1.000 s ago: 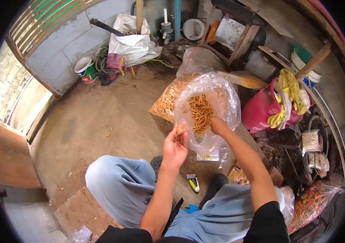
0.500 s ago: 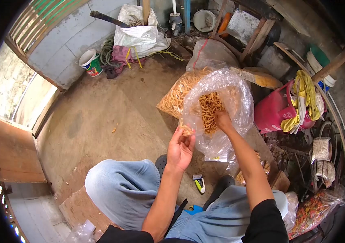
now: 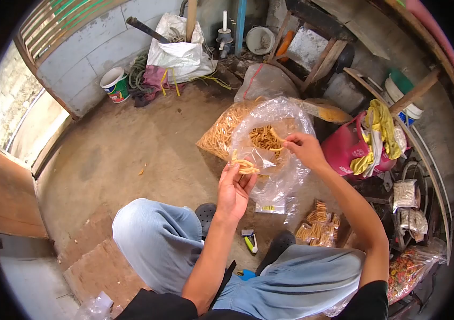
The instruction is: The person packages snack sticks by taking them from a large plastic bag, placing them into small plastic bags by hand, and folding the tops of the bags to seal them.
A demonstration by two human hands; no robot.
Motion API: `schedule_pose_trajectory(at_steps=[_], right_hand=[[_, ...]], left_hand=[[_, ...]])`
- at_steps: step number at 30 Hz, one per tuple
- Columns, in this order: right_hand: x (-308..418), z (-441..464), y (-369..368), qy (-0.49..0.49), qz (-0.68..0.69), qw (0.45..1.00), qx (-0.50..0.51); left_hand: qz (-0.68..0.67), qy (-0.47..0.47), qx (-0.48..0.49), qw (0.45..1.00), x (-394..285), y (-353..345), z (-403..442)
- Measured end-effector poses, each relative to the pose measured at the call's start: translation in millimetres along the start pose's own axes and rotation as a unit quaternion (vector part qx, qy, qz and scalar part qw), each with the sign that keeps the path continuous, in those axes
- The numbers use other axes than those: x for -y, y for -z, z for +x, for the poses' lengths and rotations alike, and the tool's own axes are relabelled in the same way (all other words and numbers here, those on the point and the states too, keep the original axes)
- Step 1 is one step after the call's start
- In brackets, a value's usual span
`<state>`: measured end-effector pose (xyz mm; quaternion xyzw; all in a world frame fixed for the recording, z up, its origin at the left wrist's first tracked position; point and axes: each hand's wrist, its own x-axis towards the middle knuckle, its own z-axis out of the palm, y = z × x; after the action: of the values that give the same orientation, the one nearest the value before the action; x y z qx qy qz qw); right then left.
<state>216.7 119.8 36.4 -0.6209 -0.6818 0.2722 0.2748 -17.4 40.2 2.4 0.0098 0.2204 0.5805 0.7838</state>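
Note:
My left hand is closed around a small clear plastic bag with several pale yellow snack sticks in it. To its right, my right hand pinches a curved snack stick between thumb and fingers, just over the opening of a large clear plastic bag. Brown snack sticks lie inside that large bag, partly covered by the small one. Against its left side leans another clear bag full of paler sticks.
Filled small snack packs lie on the floor by my right knee. A green-handled cutter rests between my shoes. At the right stands a red tub with yellow cloth over it. A paint bucket is near the wall.
My right hand has come up out of the large bag with a snack stick. The small bag in my left hand shows more spread out. The view has shifted slightly.

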Motion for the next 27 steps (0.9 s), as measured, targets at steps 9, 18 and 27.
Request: schedule_pose_trajectory(at_steps=[9,18,27], right_hand=[[99,-111,67,-0.096,0.266,0.956,-0.081],[98,-133,56,0.144,0.111,0.966,-0.182],[104,-133,58,0.412,-0.118,0.874,-0.229]], left_hand=[[-0.007,0.021,0.050,0.998,10,-24,-18],[0.015,0.040,0.083,0.996,21,-39,-32],[0.049,0.055,0.106,0.992,29,-55,-51]])
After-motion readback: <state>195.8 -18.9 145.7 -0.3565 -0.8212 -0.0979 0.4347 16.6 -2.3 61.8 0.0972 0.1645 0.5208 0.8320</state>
